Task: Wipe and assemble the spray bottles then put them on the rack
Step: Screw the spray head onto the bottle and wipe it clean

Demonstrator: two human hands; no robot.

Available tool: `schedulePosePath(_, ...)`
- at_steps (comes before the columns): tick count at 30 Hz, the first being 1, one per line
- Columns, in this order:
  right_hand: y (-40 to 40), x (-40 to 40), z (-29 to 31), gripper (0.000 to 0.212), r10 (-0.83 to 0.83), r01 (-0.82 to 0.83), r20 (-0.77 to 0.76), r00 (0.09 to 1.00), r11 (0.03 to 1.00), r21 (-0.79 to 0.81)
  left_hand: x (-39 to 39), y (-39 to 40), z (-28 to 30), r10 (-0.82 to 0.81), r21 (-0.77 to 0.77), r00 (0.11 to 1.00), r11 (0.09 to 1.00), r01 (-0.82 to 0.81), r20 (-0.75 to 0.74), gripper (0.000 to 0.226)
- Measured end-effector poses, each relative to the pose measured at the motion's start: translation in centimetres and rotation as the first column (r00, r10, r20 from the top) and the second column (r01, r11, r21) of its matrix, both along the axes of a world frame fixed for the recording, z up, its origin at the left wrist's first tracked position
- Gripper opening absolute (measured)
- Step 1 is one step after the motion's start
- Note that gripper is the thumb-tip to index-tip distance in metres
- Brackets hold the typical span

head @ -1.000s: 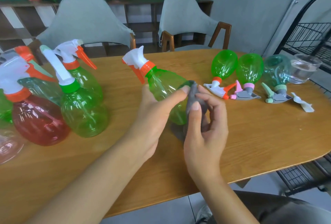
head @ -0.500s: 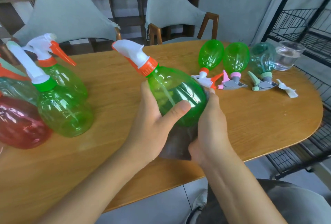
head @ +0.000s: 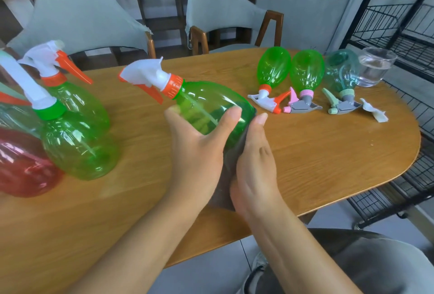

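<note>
My left hand [head: 197, 152] grips a green spray bottle [head: 204, 106] with a white and orange trigger head, tilted so the nozzle points left above the table. My right hand [head: 256, 160] presses a grey cloth [head: 225, 185] against the bottle's base; its fingers are hidden behind the bottle and cloth. Three assembled bottles lie on their sides at the far right: a green one [head: 273, 66] with an orange collar, a green one [head: 306, 70] with a pink collar and a teal one [head: 341, 70].
Upright green bottles [head: 79, 138] and a red bottle [head: 23, 167] crowd the table's left side. A glass of water [head: 375, 67] stands at the far right corner by a black wire rack [head: 399, 28]. A white scrap [head: 374, 113] lies near the table [head: 328, 152] edge. Two chairs stand behind.
The bottle has tilted flatter, its nozzle swinging further left. My right hand moved with the cloth from the bottle's side down to its base.
</note>
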State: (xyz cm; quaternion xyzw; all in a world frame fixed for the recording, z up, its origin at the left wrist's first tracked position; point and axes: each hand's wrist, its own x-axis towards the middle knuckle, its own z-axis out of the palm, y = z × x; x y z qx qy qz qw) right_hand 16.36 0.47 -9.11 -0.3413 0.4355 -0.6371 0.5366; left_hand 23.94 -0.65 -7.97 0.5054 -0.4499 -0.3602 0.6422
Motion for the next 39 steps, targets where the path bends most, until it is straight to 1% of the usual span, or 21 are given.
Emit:
schedulePosePath(3,-0.5,0.4,-1.1,0.057,0.006,-0.007,-0.012,1.000,0.996,-0.083,-0.3,-0.2,0.7,0.060,0.032,0.995,0.998,-0.058,-0.081,0.062)
schedulePosePath(6,-1.0,0.5,-1.4,0.059,0.019,-0.015,0.028,0.999,0.990,-0.140,-0.2,-0.6,1.2,0.084,0.085,0.991,0.994,-0.075,-0.107,0.067)
schedulePosePath(8,-1.0,0.6,-1.5,0.054,0.024,-0.013,0.061,0.998,0.986,-0.167,0.1,-1.1,1.6,0.077,0.099,0.990,0.993,-0.065,-0.119,0.076)
schedulePosePath(11,-0.6,0.6,-1.7,0.039,-0.005,0.016,0.064,0.998,0.985,-0.173,0.4,-1.8,2.3,0.025,0.065,0.989,0.998,-0.016,-0.147,0.089)
schedulePosePath(13,-0.5,0.5,-1.5,0.029,-0.061,0.067,0.043,0.997,0.987,-0.147,0.6,-2.0,2.7,-0.005,0.047,0.990,0.999,0.012,-0.139,0.088)
schedulePosePath(15,-0.6,0.1,-1.3,0.016,-0.112,0.113,0.018,0.994,0.985,-0.127,0.7,-2.1,2.8,-0.004,0.046,0.991,0.999,0.010,-0.130,0.081)
schedulePosePath(16,-0.6,-0.1,-1.1,0.013,-0.136,0.135,-0.002,0.991,0.983,-0.128,0.8,-2.1,2.8,0.005,0.053,0.992,0.999,0.002,-0.127,0.077)
schedulePosePath(18,-0.6,-0.5,-0.7,0.022,-0.187,0.170,-0.091,0.978,0.971,-0.168,1.1,-2.2,2.8,0.021,0.063,0.994,0.998,-0.014,-0.109,0.072)
schedulePosePath(21,-0.6,-1.0,-0.1,0.025,-0.265,0.210,-0.227,0.937,0.948,-0.238,1.6,-2.3,2.6,0.026,0.078,0.996,0.997,-0.019,-0.085,0.077)
schedulePosePath(24,-0.5,-1.4,0.2,0.025,-0.272,0.202,-0.282,0.920,0.946,-0.255,1.6,-2.0,2.6,-0.006,0.093,0.998,0.996,0.013,-0.069,0.076)
schedulePosePath(25,-0.6,-1.5,0.2,0.024,-0.278,0.195,-0.309,0.910,0.942,-0.272,1.5,-1.8,2.6,-0.028,0.097,0.997,0.995,0.034,-0.066,0.073)
schedulePosePath(27,-0.8,-1.9,0.4,0.023,-0.305,0.195,-0.372,0.877,0.932,-0.305,1.2,-1.2,2.5,-0.085,0.090,0.995,0.992,0.090,-0.061,0.055)
schedulePosePath(29,-1.4,-2.6,0.6,0.019,-0.345,0.226,-0.391,0.853,0.921,-0.318,0.9,-0.7,2.5,-0.152,0.072,0.986,0.985,0.156,-0.063,0.041)
schedulePosePath(30,-1.7,-2.9,0.6,0.017,-0.361,0.243,-0.399,0.843,0.917,-0.317,0.8,-0.5,2.5,-0.179,0.066,0.981,0.981,0.184,-0.077,0.040)
schedulePosePath(32,-2.0,-3.3,0.6,0.013,-0.364,0.243,-0.421,0.831,0.918,-0.314,0.7,-0.4,2.4,-0.197,0.060,0.974,0.977,0.204,-0.110,0.050)
schedulePosePath(34,-1.7,-3.1,0.5,0.016,-0.301,0.179,-0.433,0.849,0.937,-0.300,0.7,-0.6,2.3,-0.152,0.057,0.981,0.985,0.160,-0.118,0.064)
schedulePosePath(36,-1.2,-2.6,0.6,0.022,-0.218,0.107,-0.405,0.888,0.954,-0.281,0.8,-0.8,2.2,-0.079,0.069,0.990,0.994,0.087,-0.114,0.072)
schedulePosePath(37,-1.0,-2.4,0.6,0.023,-0.204,0.093,-0.384,0.900,0.953,-0.287,0.8,-0.9,2.1,-0.055,0.080,0.993,0.995,0.063,-0.102,0.074)
schedulePosePath(39,-1.0,-2.4,1.0,0.022,-0.230,0.130,-0.321,0.919,0.944,-0.304,0.9,-0.9,2.0,-0.071,0.096,0.994,0.992,0.078,-0.080,0.070)
